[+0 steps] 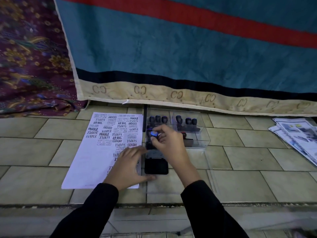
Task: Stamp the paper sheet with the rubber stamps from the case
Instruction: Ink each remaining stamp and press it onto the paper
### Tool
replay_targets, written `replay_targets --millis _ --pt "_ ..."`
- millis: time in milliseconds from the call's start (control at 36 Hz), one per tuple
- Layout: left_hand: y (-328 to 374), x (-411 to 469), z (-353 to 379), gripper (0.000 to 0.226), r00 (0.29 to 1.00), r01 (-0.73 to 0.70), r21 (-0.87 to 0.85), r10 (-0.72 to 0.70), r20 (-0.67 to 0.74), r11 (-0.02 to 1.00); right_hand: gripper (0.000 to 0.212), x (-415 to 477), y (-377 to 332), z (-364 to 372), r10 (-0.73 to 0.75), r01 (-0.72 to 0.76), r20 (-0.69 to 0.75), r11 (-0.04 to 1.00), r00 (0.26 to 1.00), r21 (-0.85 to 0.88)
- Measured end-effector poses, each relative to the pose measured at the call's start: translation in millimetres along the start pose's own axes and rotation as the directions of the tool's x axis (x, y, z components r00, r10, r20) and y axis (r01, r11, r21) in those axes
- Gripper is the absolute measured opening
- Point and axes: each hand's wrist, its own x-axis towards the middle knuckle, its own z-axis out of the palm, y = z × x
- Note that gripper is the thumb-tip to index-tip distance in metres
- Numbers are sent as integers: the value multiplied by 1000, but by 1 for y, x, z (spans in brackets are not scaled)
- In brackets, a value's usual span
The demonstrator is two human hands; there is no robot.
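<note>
Paper sheet [104,148] is half stamped, bare toward 7 o'clock; right hand [164,140] pinches a blue-topped stamp [153,134], left hand [127,162] rests flat, fingers spread.

Single head cam, wide-angle, looking forward and steeply down at the tiled floor [240,160]; close range. Paper sheet [96,152] sits left of centre, hanging quilt [171,48] fills the frame beyond it.

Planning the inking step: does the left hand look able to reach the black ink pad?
Probably yes. The left hand rests on the paper sheet right beside the ink pad, with nothing between them.
</note>
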Motion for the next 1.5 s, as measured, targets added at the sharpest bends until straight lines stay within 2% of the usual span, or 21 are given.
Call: replay_targets --millis 167,500,806,1028,1083,1111,1139,1222,1306,1361,1417,1500 --pt "6 -1 -3 82 999 -13 -28 12 -38 1000 26 -35 13 3 -92 93 41 995 995 -23" --pt "5 -1 -2 89 1000 7 8 -7 -29 1000 20 -52 21 1 -135 146 96 982 986 -120" --pt "4 0 -2 90 1000 11 -11 -11 -25 1000 15 -40 15 -1 -22 53 160 980 987 -192" --pt "5 -1 -2 94 999 47 -22 -46 19 999 15 -42 13 2 62 -38 133 984 989 -172" --pt "9 0 -6 95 994 99 -106 -95 45 989 17 -44 13 2 72 -46 142 983 987 -179" --pt "10 0 -10 92 989 147 -202 -140 48 968 17 -44 14 1 79 -52 144 982 986 -181" --pt "11 0 -14 86 981 195 -329 -189 51 924 17 -45 14 1 85 -59 143 982 986 -180" --pt "13 0 -28 61 956 262 -655 -285 74 709 16 -43 14 0 97 -72 142 982 985 -173" --pt "9 0 -45 49 925 212 -795 -379 -24 568 15 -42 14 0 110 -82 158 981 981 -175" --pt "1 -1 -57 36 878 132 -832 -453 -155 539 15 -39 15 0 110 -76 173 979 979 -192" --pt "-16 -6 -68 17 822 90 -802 -498 -275 591 15 -34 13 1 104 -64 186 976 977 -211" --pt "-51 -18 -81 23 782 235 -598 -515 -353 766 16 -24 7 7 85 -60 155 985 984 -159"
